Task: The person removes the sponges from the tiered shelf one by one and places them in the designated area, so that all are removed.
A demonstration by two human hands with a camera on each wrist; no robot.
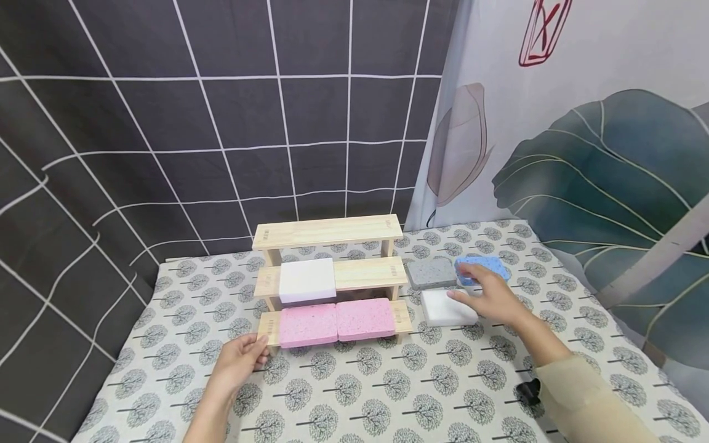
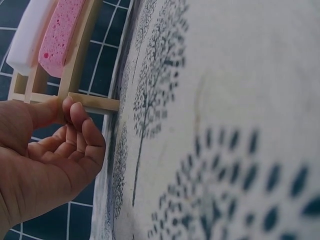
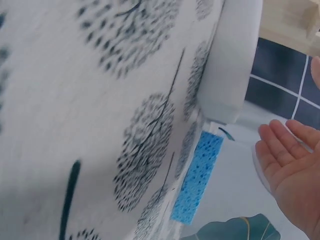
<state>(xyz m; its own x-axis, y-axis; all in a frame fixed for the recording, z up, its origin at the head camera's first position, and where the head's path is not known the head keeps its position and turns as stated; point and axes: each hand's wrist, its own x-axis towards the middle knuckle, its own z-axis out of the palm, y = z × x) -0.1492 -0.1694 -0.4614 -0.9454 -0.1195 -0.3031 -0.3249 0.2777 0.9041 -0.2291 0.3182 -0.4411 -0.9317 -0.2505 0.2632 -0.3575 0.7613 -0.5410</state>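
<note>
A three-tier wooden shelf (image 1: 365, 272) stands at the middle of the tree-print table (image 1: 388, 394). Its middle tier carries a white sponge (image 1: 307, 280); the bottom tier carries two pink sponges (image 1: 308, 325) side by side. My left hand (image 1: 264, 354) pinches the left end of the bottom tier, thumb and curled fingers (image 2: 77, 115) on the wooden bar (image 2: 97, 103). Right of the shelf lie a grey sponge (image 1: 431, 272), a blue sponge (image 1: 484, 266) and a second white sponge (image 1: 443, 309). My right hand (image 1: 468, 284) hovers open just above that white sponge (image 3: 230, 65), beside the blue sponge (image 3: 197, 177).
A dark grid-pattern cloth (image 1: 166, 123) hangs behind and to the left of the table. A leaf-print cloth (image 1: 598, 154) hangs along the right side. The top tier of the shelf (image 1: 327, 232) holds nothing. A small black piece (image 1: 528, 391) sits by my right forearm.
</note>
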